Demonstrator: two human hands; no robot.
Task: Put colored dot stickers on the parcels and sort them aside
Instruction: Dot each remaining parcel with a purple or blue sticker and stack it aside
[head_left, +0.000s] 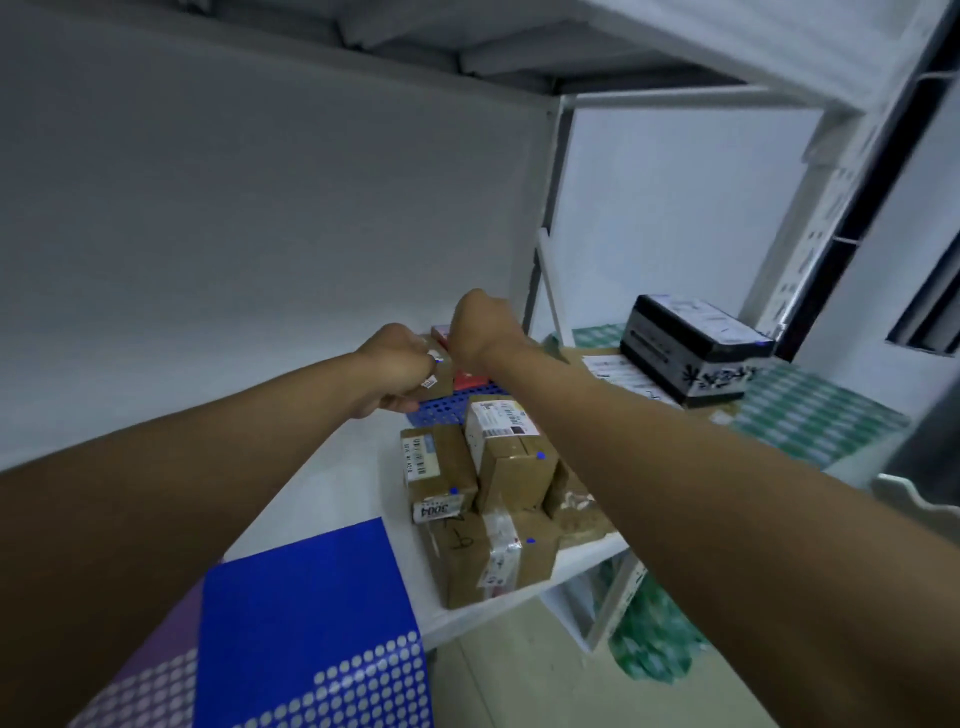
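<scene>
1. Lower left: a blue sticker sheet (311, 623) with rows of pale dots along its near edge lies over a purple sheet (150, 680) of the same kind.
2. Both lie at the near end of a white shelf (332, 499), under another shelf level.
3. Left hand (397, 371) is reached far in, fingers curled. Grip is clamped on a small brown parcel (440, 375) held at the back of the shelf; a white label and a blue dot show on the parcel beside the fingers.
4. Right hand (480, 330) is just beside the left, back of the hand toward the camera, fingers bent down at the same parcel. Fingertips are hidden; cannot tell whether this grip is apart or together.
5. Below the hands: a blue perforated sheet (452, 402), with a red item (470, 382) touching its far edge.
6. Nearer, mid-shelf: a cluster of brown cardboard parcels (498, 499), touching one another, with white shipping labels. Blue dot stickers (540, 455) show on three of them.
7. Right, well apart from the cluster: a black box (691, 348) with white markings sits on a flat brown parcel (613, 371), on a shelf covered in green chequered cloth (810, 415).
</scene>
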